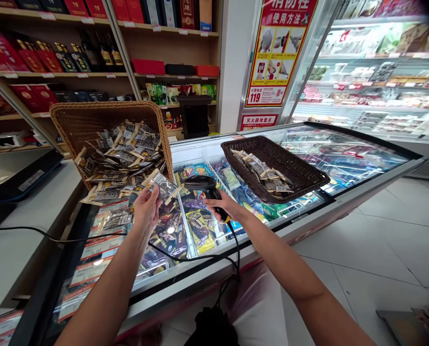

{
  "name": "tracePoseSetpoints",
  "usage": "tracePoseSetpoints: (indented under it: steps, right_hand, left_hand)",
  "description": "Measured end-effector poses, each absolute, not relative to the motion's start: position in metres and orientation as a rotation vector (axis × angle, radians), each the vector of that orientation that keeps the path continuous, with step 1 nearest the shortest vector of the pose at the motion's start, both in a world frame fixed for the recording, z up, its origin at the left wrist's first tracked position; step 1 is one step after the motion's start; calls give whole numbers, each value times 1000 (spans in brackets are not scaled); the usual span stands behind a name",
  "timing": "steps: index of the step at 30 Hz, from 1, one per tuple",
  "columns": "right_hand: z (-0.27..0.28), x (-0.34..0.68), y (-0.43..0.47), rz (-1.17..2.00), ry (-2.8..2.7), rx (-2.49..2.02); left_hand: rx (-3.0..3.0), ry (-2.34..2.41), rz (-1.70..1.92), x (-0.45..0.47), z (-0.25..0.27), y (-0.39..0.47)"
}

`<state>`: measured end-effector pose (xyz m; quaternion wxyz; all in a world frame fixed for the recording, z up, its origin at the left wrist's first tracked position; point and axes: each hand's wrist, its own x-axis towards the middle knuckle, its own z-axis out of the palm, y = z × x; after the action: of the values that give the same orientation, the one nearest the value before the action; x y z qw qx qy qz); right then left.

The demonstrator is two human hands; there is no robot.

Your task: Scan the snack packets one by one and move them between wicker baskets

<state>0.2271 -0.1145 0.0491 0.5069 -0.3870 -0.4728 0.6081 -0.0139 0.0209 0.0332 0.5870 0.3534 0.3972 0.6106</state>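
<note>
My left hand (pixel 147 206) pinches a small clear snack packet (pixel 163 186) by its edge, in front of a tan wicker basket (pixel 167 139). That basket is tipped toward me, and many similar packets (pixel 128 149) heap inside it and spill over its front edge. In my right hand (pixel 223 204) is a black and yellow barcode scanner (pixel 200 182), its head pointing left toward the held packet. The scanner's cable (pixel 200 258) hangs from its handle and runs off to the left. Farther right, a dark brown woven basket (pixel 301 178) holds a smaller pile of packets (pixel 263 170).
Both baskets rest on a glass-topped chest freezer (pixel 359 144) full of wrapped ice creams. Red price sheets (pixel 95 264) lie at its left end. A grey counter (pixel 37 230) stands left. Shelves of boxes and bottles (pixel 102 53) rise behind, and a lit refrigerated display (pixel 373 72) is back right.
</note>
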Motion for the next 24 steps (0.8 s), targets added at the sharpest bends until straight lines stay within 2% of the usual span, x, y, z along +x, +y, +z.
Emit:
tracePoseSetpoints:
  steps: [24]
  right_hand:
    - [45,221,-116,1470,-1282,-1011]
  left_hand:
    - [894,977,1504,-7,40,11]
